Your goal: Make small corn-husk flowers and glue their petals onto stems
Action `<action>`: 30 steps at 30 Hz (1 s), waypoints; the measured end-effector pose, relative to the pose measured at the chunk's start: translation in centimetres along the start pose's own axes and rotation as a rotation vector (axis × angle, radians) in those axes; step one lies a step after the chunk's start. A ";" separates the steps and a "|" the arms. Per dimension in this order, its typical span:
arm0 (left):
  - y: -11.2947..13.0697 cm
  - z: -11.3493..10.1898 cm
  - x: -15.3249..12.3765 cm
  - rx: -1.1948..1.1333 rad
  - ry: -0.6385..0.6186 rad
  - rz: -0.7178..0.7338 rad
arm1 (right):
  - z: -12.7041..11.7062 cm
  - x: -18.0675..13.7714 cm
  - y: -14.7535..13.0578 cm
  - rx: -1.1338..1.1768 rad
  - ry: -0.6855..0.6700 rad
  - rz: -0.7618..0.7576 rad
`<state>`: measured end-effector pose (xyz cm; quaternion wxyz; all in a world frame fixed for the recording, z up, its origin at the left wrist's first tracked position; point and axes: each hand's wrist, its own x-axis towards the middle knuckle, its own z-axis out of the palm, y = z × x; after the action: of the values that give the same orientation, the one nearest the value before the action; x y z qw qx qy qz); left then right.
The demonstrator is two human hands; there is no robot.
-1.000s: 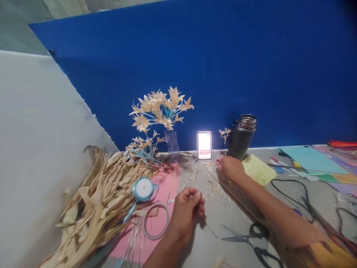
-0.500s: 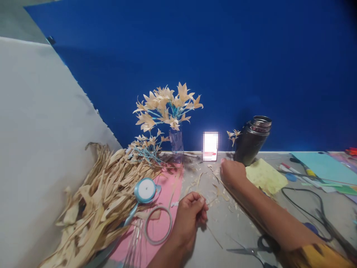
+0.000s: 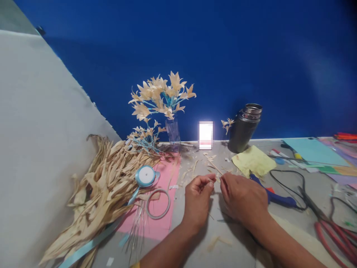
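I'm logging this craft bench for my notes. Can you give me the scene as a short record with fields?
Left: left hand, fingers pinched on one end of a thin pale sliver
Right: right hand, fingers pinched on its other end, over the table
Left side: dried husk pile, blue ribbon spool, tape ring on pink paper
Back: husk flowers in a clear vase, dark flask
Right side: yellow paper, blue-handled pliers

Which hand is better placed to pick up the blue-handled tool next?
Right. The blue-handled tool lies just beyond the right hand; the left hand would have to cross it. Both pinch a small dried strip.
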<state>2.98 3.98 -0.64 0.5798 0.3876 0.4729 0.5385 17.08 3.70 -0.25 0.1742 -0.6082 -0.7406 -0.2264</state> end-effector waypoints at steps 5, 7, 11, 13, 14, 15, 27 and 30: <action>-1.2 1.1 -0.6 -0.129 -0.024 -0.029 | -0.5 -1.4 -0.2 0.071 0.018 0.021; -1.4 1.0 -0.7 -0.201 -0.020 -0.074 | -0.5 -1.9 0.1 0.105 0.042 0.022; -1.1 0.3 -1.0 -0.386 -0.102 -0.291 | -0.5 -2.6 1.0 0.222 0.139 -0.034; -0.7 -0.1 -1.2 -0.457 -0.168 -0.406 | -0.4 -2.9 1.5 0.327 0.191 -0.104; -0.5 -0.3 -1.3 -0.477 -0.190 -0.438 | -0.3 -3.1 1.8 0.377 0.213 -0.138; -0.3 -0.4 -1.4 -0.489 -0.203 -0.454 | -0.1 -3.2 2.0 0.417 0.232 -0.165; -1.0 0.5 -2.8 0.004 -0.071 0.090 | 0.9 -3.3 2.0 1.070 0.050 0.397; -1.3 0.5 -3.0 0.151 -0.057 0.289 | 0.5 -3.2 1.7 1.416 -0.207 0.530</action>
<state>3.87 0.91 -1.34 0.4786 0.5092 0.4346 0.5682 19.42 1.63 -2.11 0.5008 -0.5269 -0.5508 0.4102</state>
